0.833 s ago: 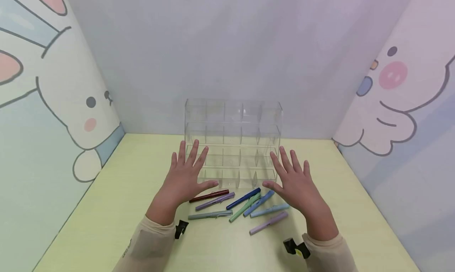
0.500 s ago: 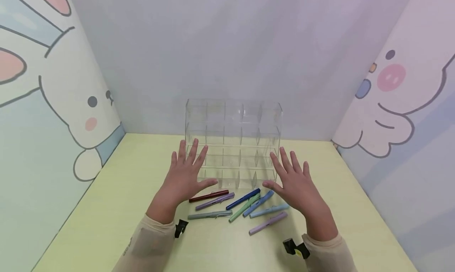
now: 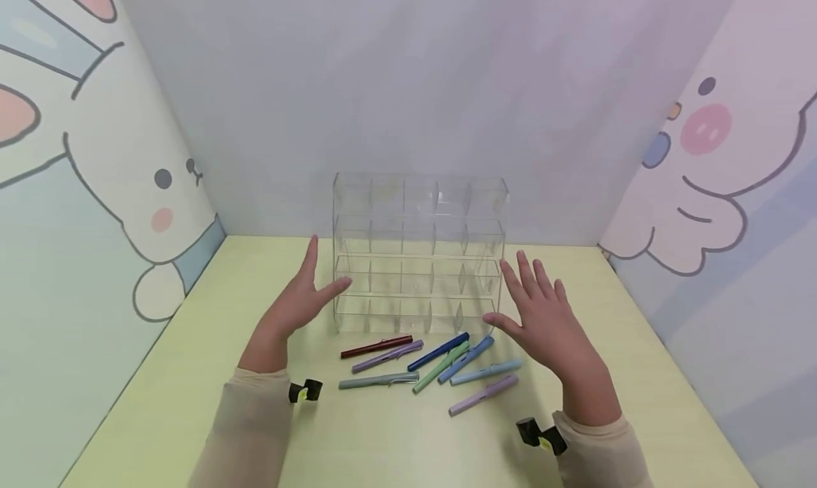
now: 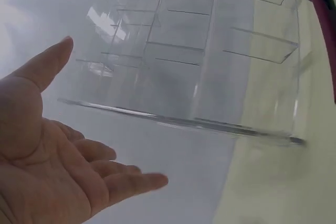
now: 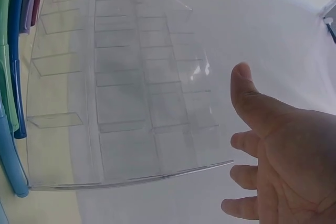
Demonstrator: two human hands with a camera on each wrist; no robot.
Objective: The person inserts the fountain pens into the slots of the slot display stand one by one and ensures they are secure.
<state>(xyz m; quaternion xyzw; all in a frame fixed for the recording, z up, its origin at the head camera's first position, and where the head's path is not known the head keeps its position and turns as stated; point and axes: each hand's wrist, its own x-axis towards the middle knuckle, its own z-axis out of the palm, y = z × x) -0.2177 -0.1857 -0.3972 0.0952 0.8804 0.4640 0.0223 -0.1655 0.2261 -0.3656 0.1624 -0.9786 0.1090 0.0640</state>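
Observation:
A clear tiered pen rack (image 3: 418, 254) with rows of small compartments stands at the back of the table. My left hand (image 3: 295, 305) is at its left side, turned edge-on, thumb and fingers apart and holding nothing. In the left wrist view the open palm (image 4: 52, 182) faces the rack's side panel. On the other side my right hand (image 3: 545, 321) is spread, its fingertips near the rack's right edge; it too holds nothing. Several pens lie in front of the rack: dark red (image 3: 376, 347), purple (image 3: 387, 356), grey-green (image 3: 379, 381), navy (image 3: 438, 352), green (image 3: 440, 367), blue and lilac ones.
The pale yellow table (image 3: 383, 445) runs back to a grey-white wall (image 3: 415, 84). Side panels carry a cartoon rabbit (image 3: 128, 176) on the left and another cartoon animal (image 3: 708, 154) on the right. Black camera mounts (image 3: 305, 391) sit at both wrists.
My left hand has moved left and turned from palm-down to edge-on beside the rack. The right hand has shifted slightly to the right. Pens and rack stay in place.

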